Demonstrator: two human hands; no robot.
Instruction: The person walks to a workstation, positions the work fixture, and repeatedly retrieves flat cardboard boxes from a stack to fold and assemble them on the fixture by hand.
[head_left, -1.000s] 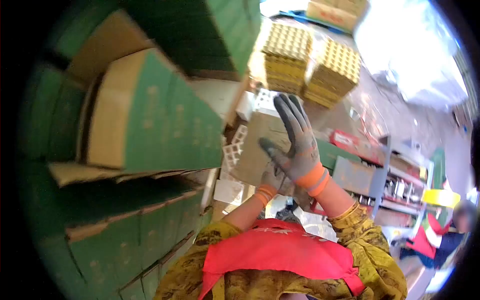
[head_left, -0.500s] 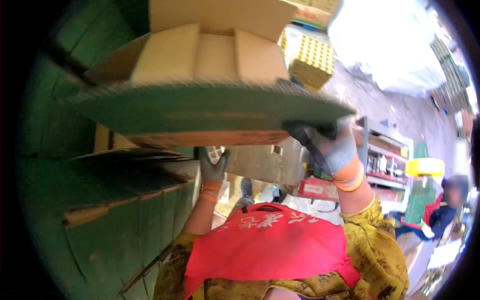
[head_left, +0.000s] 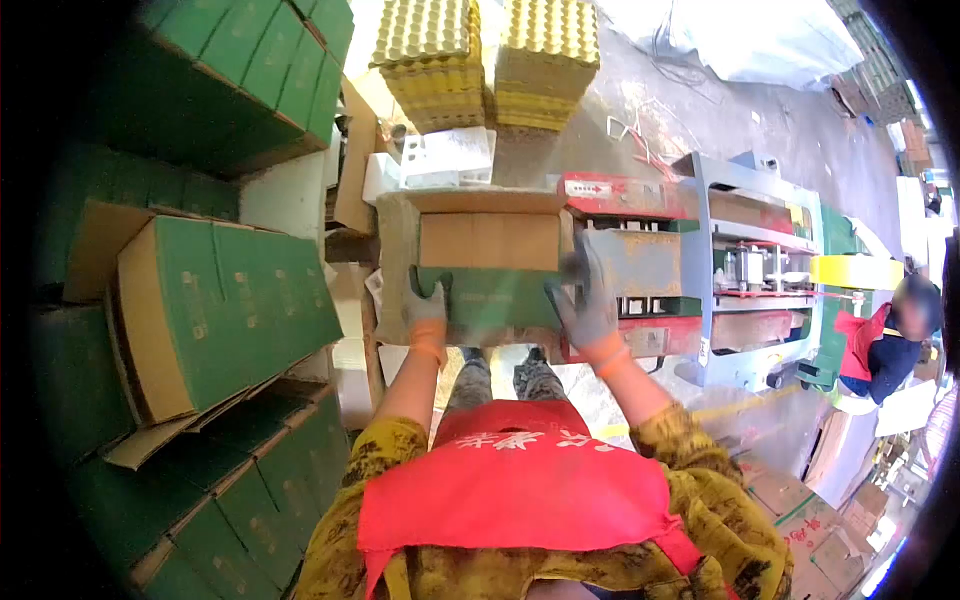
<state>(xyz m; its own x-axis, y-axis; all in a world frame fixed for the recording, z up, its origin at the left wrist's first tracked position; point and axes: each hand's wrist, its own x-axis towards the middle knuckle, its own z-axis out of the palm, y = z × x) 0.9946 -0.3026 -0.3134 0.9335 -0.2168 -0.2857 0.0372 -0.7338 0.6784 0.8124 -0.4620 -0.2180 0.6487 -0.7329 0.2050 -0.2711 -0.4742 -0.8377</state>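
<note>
A carton (head_left: 488,296), green outside and brown inside, stands with its top open on the worn worktable (head_left: 390,225) in front of me. My left hand (head_left: 427,308), in a grey glove with dark fingertips, is at the carton's left edge, thumb and fingers apart. At the right edge is my right hand (head_left: 586,302), gloved likewise, fingers stretched upward and thumb spread toward the green side. Both hands are close against the carton; whether they press on it I cannot tell.
Green cartons (head_left: 235,305) are stacked at the left. Yellow egg trays (head_left: 430,60) stand beyond the worktable. To the right is a grey-and-red machine (head_left: 750,270) with a yellow tape roll (head_left: 857,272). Another person (head_left: 885,345) is at the far right.
The carton has come down from a raised, tilted position onto the worktable. My right hand has come down beside it, and my left hand is now at its left edge. My view has shifted.
</note>
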